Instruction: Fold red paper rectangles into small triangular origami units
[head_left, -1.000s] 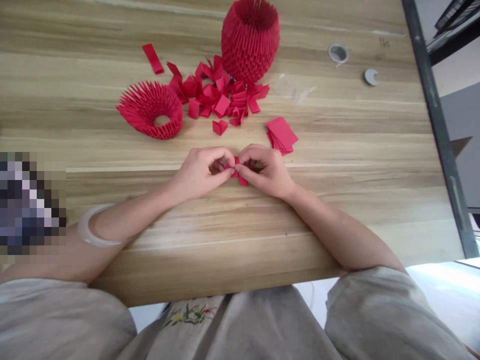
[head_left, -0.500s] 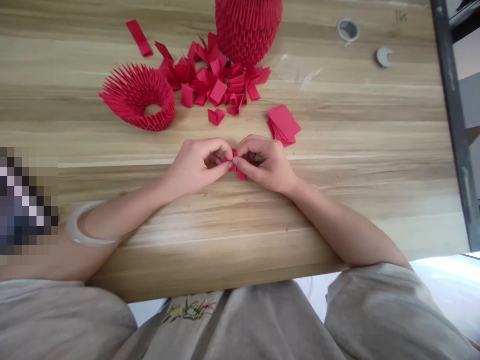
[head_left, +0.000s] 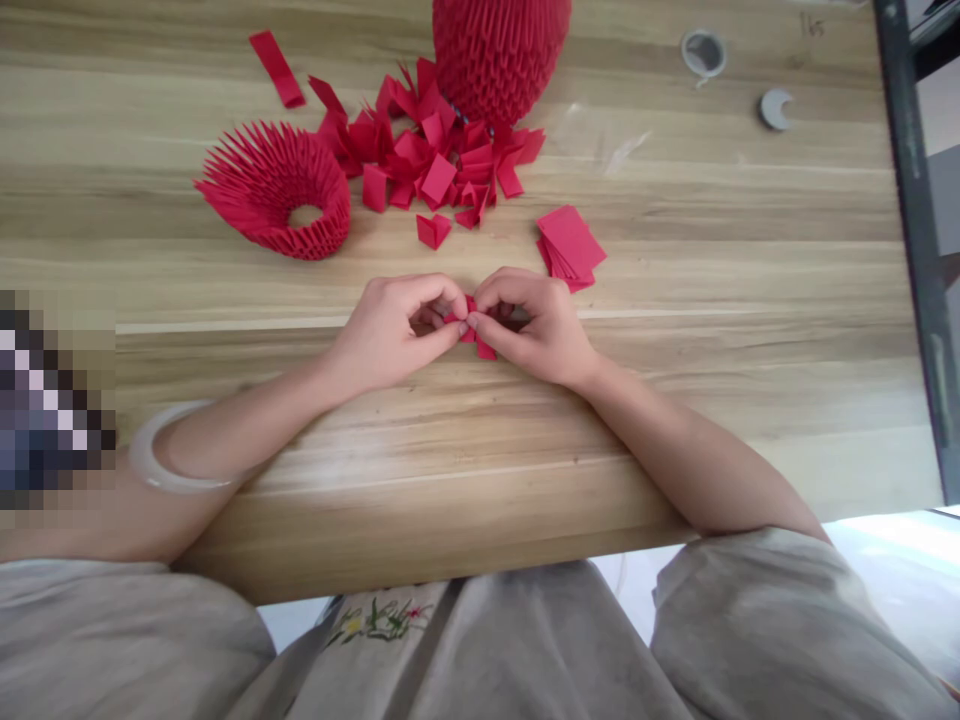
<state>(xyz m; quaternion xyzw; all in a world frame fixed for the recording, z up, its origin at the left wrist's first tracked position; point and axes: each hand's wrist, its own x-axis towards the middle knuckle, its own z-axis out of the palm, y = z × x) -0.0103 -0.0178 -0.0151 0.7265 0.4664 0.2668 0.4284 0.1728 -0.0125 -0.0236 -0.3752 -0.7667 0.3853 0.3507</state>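
Observation:
My left hand (head_left: 409, 328) and my right hand (head_left: 534, 322) meet over the near middle of the table. Between them is a small piece of folded red paper (head_left: 486, 350), pinched at its edges by the thumb and forefinger of each hand. My fingertips cover much of it, so its exact fold cannot be made out. Just beyond my right hand lies a small stack of red paper slips (head_left: 571, 243). A single folded red piece (head_left: 433, 231) rests on the table past my fingers.
A heap of folded red paper pieces (head_left: 439, 180) lies farther back. Left of it stands a ring-shaped red paper bowl (head_left: 277, 195); behind, a tall red paper vase (head_left: 501, 60). A tape roll (head_left: 703, 54) and a grey crescent-shaped piece (head_left: 775, 110) sit at back right on the wooden table (head_left: 750, 250).
My hands keep the same pinch on the red paper. The whole view has shifted very slightly; nothing on the table has visibly moved.

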